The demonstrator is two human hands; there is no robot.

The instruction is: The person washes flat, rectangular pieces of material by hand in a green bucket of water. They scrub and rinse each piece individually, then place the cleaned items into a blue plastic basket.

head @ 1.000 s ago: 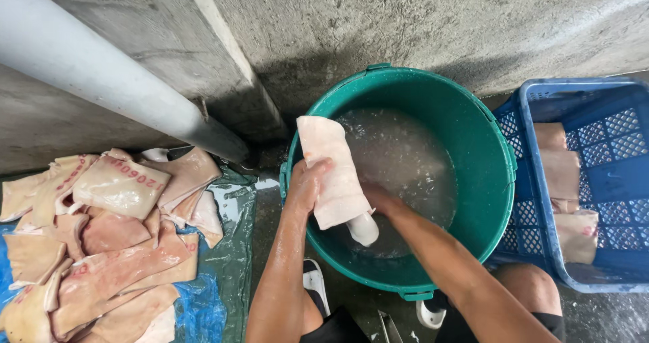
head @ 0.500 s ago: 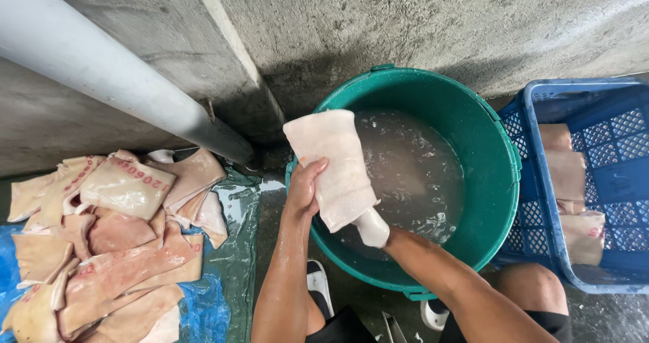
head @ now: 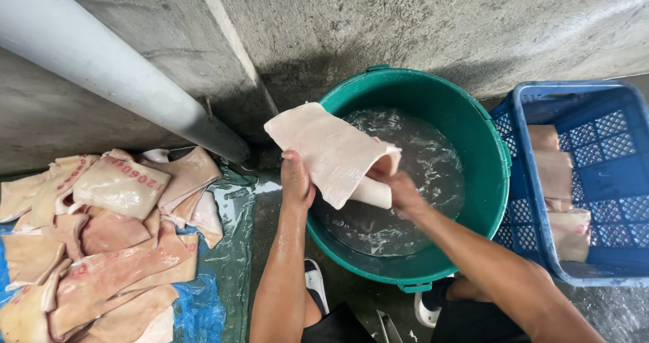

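A pale pink slab of pork skin (head: 328, 147) is lifted over the left rim of a green tub (head: 483, 133) full of rippling water. My left hand (head: 296, 182) grips its near left edge. My right hand (head: 399, 189) holds the folded lower right end, just above the water. The slab lies flat and tilted, with its far corner sticking out past the tub's rim toward the wall.
A heap of pork skin pieces (head: 101, 228) lies on a blue and clear plastic sheet (head: 226, 262) at the left. A blue crate (head: 608, 174) at the right holds more pieces. A grey pipe (head: 101, 69) slants along the concrete wall. My sandalled feet are below the tub.
The slab has come up out of the water and swung left, opening out flatter over the tub's rim. Both hands rose with it.
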